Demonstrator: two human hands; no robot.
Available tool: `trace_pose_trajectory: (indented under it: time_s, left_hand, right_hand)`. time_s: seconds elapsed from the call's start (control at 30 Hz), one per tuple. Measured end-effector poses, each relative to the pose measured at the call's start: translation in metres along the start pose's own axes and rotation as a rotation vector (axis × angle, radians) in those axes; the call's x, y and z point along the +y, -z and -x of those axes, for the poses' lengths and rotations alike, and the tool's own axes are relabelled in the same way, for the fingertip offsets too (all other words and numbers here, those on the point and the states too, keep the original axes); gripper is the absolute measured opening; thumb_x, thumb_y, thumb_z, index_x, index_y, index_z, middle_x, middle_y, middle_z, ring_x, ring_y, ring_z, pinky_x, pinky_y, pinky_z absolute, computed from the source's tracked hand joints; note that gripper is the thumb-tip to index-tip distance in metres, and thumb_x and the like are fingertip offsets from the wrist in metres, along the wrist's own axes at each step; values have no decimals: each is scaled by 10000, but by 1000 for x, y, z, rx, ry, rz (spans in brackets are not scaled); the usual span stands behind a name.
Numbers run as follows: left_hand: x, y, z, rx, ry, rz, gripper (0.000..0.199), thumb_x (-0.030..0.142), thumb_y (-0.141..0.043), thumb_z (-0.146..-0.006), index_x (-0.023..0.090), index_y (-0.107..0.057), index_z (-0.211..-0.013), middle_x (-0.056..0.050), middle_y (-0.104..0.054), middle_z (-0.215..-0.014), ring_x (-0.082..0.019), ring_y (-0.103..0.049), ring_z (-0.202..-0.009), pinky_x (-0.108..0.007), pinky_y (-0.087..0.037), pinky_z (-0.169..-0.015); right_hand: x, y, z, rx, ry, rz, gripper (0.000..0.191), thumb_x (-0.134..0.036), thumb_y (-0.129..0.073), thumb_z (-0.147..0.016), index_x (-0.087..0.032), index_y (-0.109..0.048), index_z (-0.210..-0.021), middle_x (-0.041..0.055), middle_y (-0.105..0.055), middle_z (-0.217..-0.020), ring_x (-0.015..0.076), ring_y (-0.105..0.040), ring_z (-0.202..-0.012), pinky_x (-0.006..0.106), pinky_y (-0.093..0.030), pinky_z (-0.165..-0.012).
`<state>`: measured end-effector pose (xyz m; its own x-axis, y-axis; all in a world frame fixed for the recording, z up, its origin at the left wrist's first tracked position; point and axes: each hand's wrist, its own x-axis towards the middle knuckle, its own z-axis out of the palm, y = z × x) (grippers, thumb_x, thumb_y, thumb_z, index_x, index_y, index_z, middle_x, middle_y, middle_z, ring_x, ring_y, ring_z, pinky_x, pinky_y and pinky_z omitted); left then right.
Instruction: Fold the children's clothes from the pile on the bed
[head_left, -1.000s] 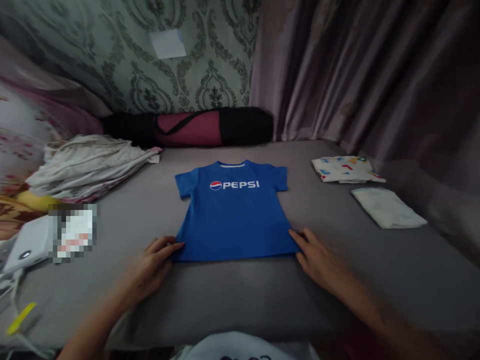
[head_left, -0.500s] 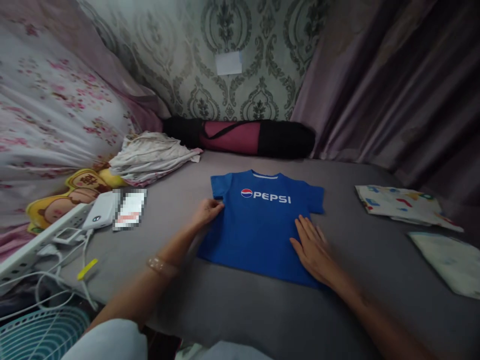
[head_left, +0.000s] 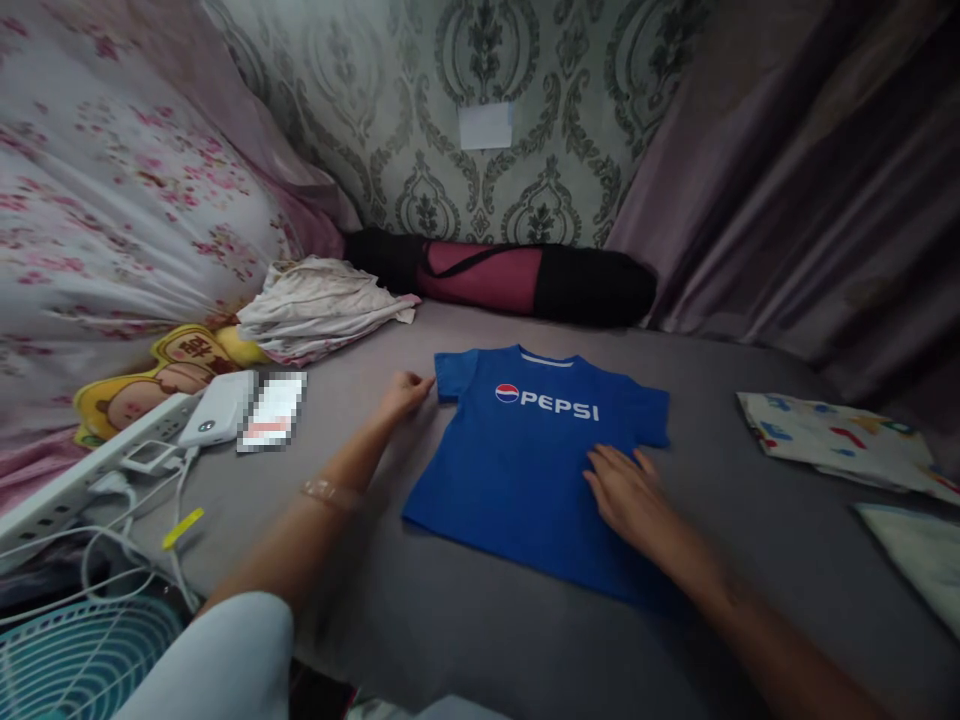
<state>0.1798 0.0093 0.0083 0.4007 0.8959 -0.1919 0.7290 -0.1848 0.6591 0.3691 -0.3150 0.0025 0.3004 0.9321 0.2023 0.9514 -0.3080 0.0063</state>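
A blue short-sleeved T-shirt (head_left: 517,480) with a white PEPSI print and a round logo lies spread flat, front side up, its collar pointing away from me. My left hand (head_left: 409,392) is closed in a pinch at the hem of the sleeve on the left. Its fingertips meet the edge of the cloth there. On the right side of the shirt's body, below the print, my right hand (head_left: 626,490) rests flat with its fingers stretched out. That hand covers part of the shirt's side edge.
The shirt lies on a grey sheet (head_left: 450,620). Folded patterned cloth (head_left: 847,440) and pale cloth (head_left: 915,550) lie to the right. A black and maroon bag (head_left: 487,280) and crumpled white cloth (head_left: 322,305) sit behind. A power strip (head_left: 90,465), power bank (head_left: 217,410) and fan (head_left: 82,660) are left.
My left hand has moved from the shirt's side seam up to the sleeve hem. My right hand still lies flat on the shirt. The view has shifted slightly.
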Motion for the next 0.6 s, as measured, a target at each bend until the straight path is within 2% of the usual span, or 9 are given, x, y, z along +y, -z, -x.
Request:
trace_pose_trajectory:
  time_s: [0.13,0.2,0.3,0.47,0.6]
  left_hand:
    - [21,-14,-31,32,3,-187,391,489,-559,-861,136,-618,-705,-83,-582,-587,-201,-605,-668,-284,-412,-604]
    - [28,-23,-42,46,-40,-237,342,435,-609,-838,119,-615,-706,-111,-625,-665,-207,-620,-751,-291,-418,-659]
    - [33,-31,-51,61,-110,-247,246,324,-591,-857,85,-623,-810,-146,-671,-820,-200,-622,-837,-293,-415,-712]
    - [32,-29,-54,118,-237,-242,215,234,-440,-959,115,-541,-1107,-143,-657,-1105,-210,-607,-1007,-305,-428,-806]
    - [23,-31,-48,122,-283,-266,293,284,-355,-1002,132,-450,-1234,-158,-649,-1135,-251,-617,-1053,-342,-434,-836]
  right_hand:
    - [-62,9,-64,-29,206,-206,402,-147,-329,-973,-135,-633,-1235,133,-639,-1296,225,-560,-1252,436,-386,-1115]
    - [-93,4,-86,-37,234,-222,425,-179,-312,-985,-146,-582,-1312,122,-584,-1370,213,-488,-1324,403,-371,-1125]
    - [-124,-9,-101,-50,195,-216,462,-286,-317,-1003,-140,-487,-1406,123,-434,-1499,221,-359,-1408,394,-337,-1141]
    - [-135,-25,-100,-58,178,-245,582,-489,-267,-1005,-166,-398,-1472,109,-295,-1571,280,-246,-1452,503,-268,-1152]
    - [-136,-32,-99,-72,181,-232,605,-538,-236,-996,-212,-383,-1483,82,-281,-1579,289,-225,-1459,525,-242,-1152]
